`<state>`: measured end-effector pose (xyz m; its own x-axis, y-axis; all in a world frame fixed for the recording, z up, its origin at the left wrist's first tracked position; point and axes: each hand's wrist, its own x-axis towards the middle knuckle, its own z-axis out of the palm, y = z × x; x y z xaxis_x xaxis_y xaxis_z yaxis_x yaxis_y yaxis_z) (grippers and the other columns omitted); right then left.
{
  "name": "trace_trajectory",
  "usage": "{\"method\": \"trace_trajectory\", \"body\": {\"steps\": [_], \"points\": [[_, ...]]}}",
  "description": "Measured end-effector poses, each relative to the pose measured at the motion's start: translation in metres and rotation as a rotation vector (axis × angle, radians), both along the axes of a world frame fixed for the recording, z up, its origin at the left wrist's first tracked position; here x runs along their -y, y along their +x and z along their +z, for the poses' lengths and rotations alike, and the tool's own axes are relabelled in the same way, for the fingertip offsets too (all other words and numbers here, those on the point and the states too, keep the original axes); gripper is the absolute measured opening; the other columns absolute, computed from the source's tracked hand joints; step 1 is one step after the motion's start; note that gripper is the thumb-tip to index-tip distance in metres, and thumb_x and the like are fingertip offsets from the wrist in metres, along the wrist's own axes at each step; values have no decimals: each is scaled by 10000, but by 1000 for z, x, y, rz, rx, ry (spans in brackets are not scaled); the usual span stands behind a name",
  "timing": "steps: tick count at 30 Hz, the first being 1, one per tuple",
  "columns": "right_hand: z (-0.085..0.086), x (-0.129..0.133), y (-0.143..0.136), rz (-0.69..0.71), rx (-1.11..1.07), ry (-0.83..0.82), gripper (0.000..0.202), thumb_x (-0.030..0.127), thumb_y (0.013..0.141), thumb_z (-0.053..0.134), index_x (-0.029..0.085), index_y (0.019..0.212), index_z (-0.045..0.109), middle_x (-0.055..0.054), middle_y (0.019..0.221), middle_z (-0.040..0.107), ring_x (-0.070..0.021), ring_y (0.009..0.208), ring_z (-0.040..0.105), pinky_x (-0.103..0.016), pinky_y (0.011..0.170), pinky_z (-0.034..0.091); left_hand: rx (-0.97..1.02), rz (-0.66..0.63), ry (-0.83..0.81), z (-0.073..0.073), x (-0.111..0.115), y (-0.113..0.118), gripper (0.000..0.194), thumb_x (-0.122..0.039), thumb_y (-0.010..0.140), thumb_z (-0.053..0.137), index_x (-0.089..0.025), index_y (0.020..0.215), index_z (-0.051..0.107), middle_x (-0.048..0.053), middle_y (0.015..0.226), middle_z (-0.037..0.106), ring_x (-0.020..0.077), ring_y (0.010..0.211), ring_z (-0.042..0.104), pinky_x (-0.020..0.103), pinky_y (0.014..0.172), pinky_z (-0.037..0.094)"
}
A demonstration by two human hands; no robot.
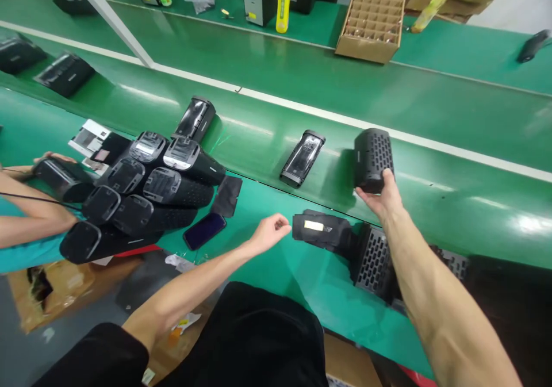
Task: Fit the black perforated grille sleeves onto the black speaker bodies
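My right hand point(383, 197) grips the lower end of a black speaker housing point(373, 158) with a perforated side, over the green belt. Beside a black foam sheet point(319, 229) bearing a pale yellow label, my left hand point(271, 233) is loosely curled, with a gap between thumb and fingers and nothing seen in it. Another perforated housing point(371, 259) rests on the table below my right hand, partly hidden by my forearm. On the belt between my hands lies a glossy black housing point(303, 158).
Several black housings point(161, 186) are stacked at left, near a phone point(204, 230) and a small dark sheet point(227, 195). A co-worker's arm point(38, 226) reaches in there. Across the belt stand a divided carton point(371, 22) and a yellow bottle point(283, 3). A white post point(110, 19) rises at upper left.
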<state>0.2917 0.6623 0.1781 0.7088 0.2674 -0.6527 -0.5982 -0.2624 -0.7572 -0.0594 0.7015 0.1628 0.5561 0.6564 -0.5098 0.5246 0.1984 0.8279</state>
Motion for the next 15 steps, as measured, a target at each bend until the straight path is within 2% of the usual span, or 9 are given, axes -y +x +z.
{"method": "trace_trajectory", "body": {"steps": [3,6,8,11,13,15], "points": [[-13,-11,28,35,51,-56,379,521,1012,509,221,1240,548,-98,1185,652,-188,939,684,-386,749,603,-31,-140,148,-10,20,-4,109,-283,882,645,-192,831,676,23,897,704,170,857,637,303,838,498],[3,15,30,87,159,-149,341,462,995,555,162,1152,595,-96,1104,653,-174,829,702,-383,726,568,-46,-210,200,-17,28,-5,107,-268,902,628,-201,845,688,32,905,708,185,886,634,311,847,482],[23,48,18,89,307,-202,319,443,915,680,156,1050,640,-48,980,643,-142,734,660,-335,700,542,-51,-244,234,-20,28,-1,104,-262,908,624,-206,852,691,35,901,709,197,908,624,322,865,471],[51,116,-18,95,530,-292,284,407,771,807,189,906,684,19,761,601,-145,646,559,-314,685,514,-25,-262,264,-22,27,8,114,-269,917,616,-210,857,693,37,908,712,201,918,621,331,887,460],[58,167,-50,134,688,-487,290,472,769,765,203,847,690,16,699,606,-187,659,565,-360,735,510,11,-254,242,-23,29,13,133,-289,923,610,-209,863,697,36,916,716,193,896,629,321,871,462],[55,214,-83,131,697,-694,352,570,739,748,239,788,640,2,690,621,-234,701,591,-408,796,509,42,-250,196,-23,34,16,156,-313,923,604,-206,866,702,32,914,720,183,861,634,305,835,467]]}}
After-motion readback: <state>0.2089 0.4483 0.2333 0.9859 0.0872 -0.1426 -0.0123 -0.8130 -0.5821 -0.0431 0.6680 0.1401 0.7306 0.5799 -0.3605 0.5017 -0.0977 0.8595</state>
